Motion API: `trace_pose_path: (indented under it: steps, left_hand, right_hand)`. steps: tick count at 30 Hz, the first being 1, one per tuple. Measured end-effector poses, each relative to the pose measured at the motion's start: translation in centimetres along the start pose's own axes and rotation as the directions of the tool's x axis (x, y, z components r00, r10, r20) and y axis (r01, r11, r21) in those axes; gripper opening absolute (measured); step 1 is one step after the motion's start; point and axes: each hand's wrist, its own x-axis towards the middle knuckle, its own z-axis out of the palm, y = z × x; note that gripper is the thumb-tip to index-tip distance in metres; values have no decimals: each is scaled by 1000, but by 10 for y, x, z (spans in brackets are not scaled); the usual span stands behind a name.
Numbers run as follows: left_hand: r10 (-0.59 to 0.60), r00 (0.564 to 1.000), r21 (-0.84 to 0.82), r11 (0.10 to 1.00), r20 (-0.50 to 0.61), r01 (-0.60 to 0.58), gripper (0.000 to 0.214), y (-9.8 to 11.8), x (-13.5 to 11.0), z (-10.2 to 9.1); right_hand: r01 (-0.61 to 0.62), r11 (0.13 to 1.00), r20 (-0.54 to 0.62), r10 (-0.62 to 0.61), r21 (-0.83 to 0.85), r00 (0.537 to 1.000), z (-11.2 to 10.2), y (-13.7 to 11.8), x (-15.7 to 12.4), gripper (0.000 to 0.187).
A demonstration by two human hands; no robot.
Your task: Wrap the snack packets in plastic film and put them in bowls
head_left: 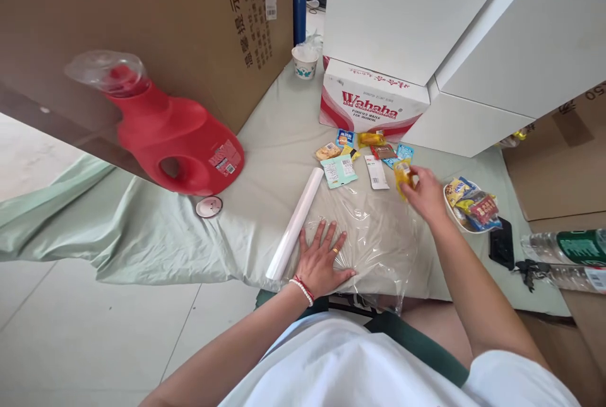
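I'm resting left hand, fingers spread, on clear plastic sheet; right hand, at its two o'clock, is pinching yellow plastic packet.

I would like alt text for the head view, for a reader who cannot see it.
A person's right hand holds a yellow packet, while the left hand lies spread on clear plastic film beside a white roll. More small packets lie before a Wahaha carton; a white bowl of packets is to the right.
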Motion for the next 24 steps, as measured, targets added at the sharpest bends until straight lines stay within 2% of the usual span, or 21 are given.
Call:
trace_pose_path:
  steps: [2, 4, 6, 8, 12, 18, 22, 24]
  left_hand:
    - [2, 1000, -1, 1000, -2, -2, 95, 0, 0, 0]
    - [-1, 1000, -5, 1000, -4, 1, 93, 0, 0, 1]
    - [1, 1000, -10, 1000, -13, -1, 94, 0, 0, 1]
    - [11, 1000, -12, 1000, -28, -12, 95, -1, -1, 2]
    - [37, 997, -2, 999, -63, -37, 91, -4, -5, 0]
    - [80, 992, 37, 996, -94, -77, 82, -17, -16, -7]
    - [66, 991, 50, 997, -115, -60, 75, -25, -21, -3]
    - [74, 990, 35, 997, -120, -70, 73, -27, -23, 1]
  right_hand:
    - [170, 985, 97, -169, -2, 981, -2, -17, -47, 52]
    - [248, 968, 272, -230, -32, 934, 7, -32, -89, 51]
    - [312, 950, 433, -269, -31, 860, 22, -41, -119, 51]
    - [356, 934, 499, -311, 4, 809, 39, -42, -136, 53]
    - [351, 935, 478, -334, 56, 813, 53, -29, -144, 58]
    - [340, 940, 511, -302, 19, 805, 42, -17, -143, 59]
    - [296, 955, 534, -251, 2, 807, 38, -14, -145, 57]
    - [278, 961, 559, -239, 16, 794, 35, -12, -141, 57]
